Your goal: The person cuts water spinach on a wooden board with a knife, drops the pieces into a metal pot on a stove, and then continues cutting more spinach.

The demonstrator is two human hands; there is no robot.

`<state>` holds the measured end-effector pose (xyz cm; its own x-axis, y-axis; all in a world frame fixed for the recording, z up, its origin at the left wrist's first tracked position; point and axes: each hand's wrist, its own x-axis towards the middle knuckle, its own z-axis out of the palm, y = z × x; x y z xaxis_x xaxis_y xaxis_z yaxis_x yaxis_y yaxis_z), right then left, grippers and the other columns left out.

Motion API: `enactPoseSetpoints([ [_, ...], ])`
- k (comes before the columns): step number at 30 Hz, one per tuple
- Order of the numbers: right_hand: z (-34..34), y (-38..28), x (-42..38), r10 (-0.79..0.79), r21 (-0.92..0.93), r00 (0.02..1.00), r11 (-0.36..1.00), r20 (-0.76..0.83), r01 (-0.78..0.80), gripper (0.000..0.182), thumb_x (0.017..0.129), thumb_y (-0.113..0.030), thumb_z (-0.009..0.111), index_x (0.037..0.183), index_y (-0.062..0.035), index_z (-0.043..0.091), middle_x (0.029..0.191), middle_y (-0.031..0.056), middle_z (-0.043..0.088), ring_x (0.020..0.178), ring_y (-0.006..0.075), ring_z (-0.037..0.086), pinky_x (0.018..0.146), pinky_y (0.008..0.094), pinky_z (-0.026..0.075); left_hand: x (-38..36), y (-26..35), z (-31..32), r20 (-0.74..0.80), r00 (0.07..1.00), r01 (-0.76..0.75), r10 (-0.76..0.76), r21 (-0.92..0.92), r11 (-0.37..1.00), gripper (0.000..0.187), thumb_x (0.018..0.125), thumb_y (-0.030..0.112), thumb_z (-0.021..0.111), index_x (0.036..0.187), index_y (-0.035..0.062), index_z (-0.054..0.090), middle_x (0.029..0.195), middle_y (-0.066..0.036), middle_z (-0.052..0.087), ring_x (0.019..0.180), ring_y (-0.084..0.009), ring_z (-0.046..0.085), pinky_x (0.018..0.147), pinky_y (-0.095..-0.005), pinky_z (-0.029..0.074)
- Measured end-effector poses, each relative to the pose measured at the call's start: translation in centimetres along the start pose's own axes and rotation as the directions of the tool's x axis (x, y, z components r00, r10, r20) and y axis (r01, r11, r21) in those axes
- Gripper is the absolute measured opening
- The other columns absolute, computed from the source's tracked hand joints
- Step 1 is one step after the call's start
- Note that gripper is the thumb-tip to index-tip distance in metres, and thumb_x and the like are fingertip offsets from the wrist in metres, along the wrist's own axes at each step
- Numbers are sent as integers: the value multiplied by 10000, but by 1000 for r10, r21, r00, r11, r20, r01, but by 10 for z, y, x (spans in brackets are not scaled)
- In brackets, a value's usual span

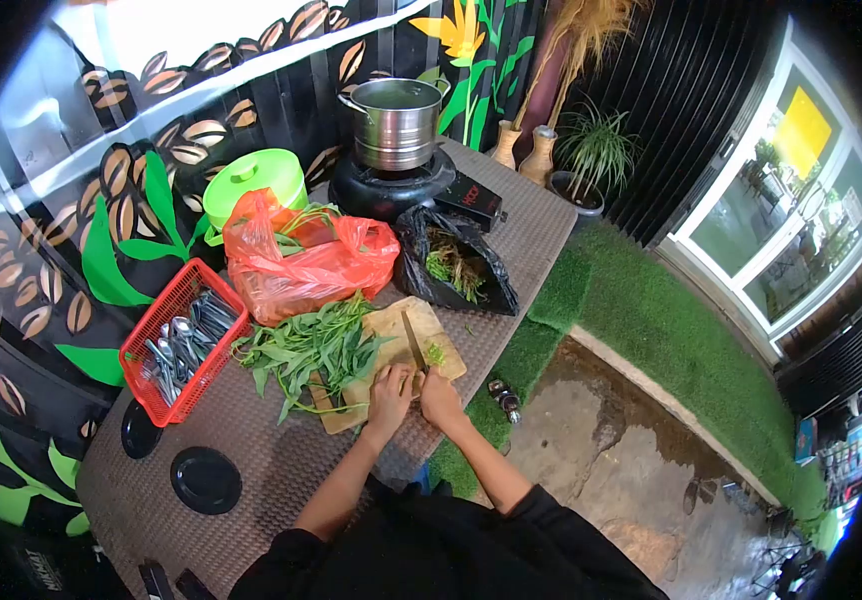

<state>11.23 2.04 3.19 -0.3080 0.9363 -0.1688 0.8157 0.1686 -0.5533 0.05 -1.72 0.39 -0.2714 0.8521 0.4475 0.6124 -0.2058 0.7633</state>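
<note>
A wooden cutting board (391, 322) lies on the table near me. My right hand (440, 398) is closed round the handle of a knife (412, 338), whose blade points away from me over the board. Beside it, my left hand (390, 396) rests on the board with its fingers bent and pressed together. What lies under those fingers is hidden. Long leafy greens (316, 352) are heaped over the board's left side and onto the table. A few small chopped green pieces (436, 354) sit right of the blade.
Behind the greens stand a red plastic bag (301, 265) and a black bag of trimmings (456, 270). A red basket (176, 350) of cutlery, a green lidded container (251, 185) and a steel pot (393, 125) on a stove (381, 195) surround them. Black plates (206, 480) lie left.
</note>
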Motion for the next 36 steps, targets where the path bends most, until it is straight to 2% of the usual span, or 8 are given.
enactPoseSetpoints([
  [5,11,-13,-23,108,-57,993,992,-42,-110,352,948,-307,403,1049,29,430,804,272,635,787,447,630,691,508,513,2,1,-1,-2,997,77,-77,-38,996,98,818,39,591,904,18,549,865,-128,604,814,-313,595,689,-404,470],
  [9,5,-10,-9,96,68,995,993,-30,-94,351,948,-309,395,1037,29,429,856,309,612,816,474,608,695,535,493,5,1,-3,17,990,144,-144,-47,988,92,807,44,610,875,12,557,848,-118,609,808,-294,599,716,-392,464],
  [14,6,-16,-23,76,18,997,997,-9,-75,347,949,-308,399,1015,31,433,826,316,607,801,473,607,685,535,493,7,11,-4,-108,987,122,-121,-3,993,169,737,19,652,903,18,618,819,-132,596,844,-311,529,735,-395,439],
  [22,0,-4,-8,-43,29,999,999,-8,43,333,944,-316,410,997,12,433,833,303,614,806,444,622,699,534,496,0,-4,-1,-22,999,40,-37,148,988,112,781,85,630,862,19,671,863,-107,604,892,-289,522,816,-401,400],
  [24,8,-8,-21,72,-10,997,997,-24,-73,338,946,-318,407,994,15,432,833,304,614,811,435,626,701,531,497,-2,-6,0,-26,999,32,-28,172,985,120,795,92,619,872,17,671,888,-101,607,910,-282,517,832,-400,387],
  [28,13,-13,-16,11,-49,999,999,-46,-13,350,952,-307,383,1013,35,427,827,267,636,757,418,642,637,482,527,-2,-4,-3,-6,1000,-10,11,187,982,130,821,106,599,873,10,669,919,-94,605,929,-270,509,831,-393,371],
  [33,3,-11,-13,8,53,1000,999,-8,-8,347,946,-329,410,995,14,424,855,294,619,787,441,625,700,530,498,-1,3,-5,-30,1000,2,3,173,985,138,822,95,589,885,-3,663,907,-105,604,930,-272,516,824,-384,372],
  [36,20,-18,-20,124,1,992,992,-39,-124,366,950,-339,400,983,24,435,833,290,620,787,444,622,695,529,495,-1,-2,-4,-36,999,9,-2,178,984,134,812,89,600,894,3,663,915,-103,604,934,-274,519,828,-384,372],
])
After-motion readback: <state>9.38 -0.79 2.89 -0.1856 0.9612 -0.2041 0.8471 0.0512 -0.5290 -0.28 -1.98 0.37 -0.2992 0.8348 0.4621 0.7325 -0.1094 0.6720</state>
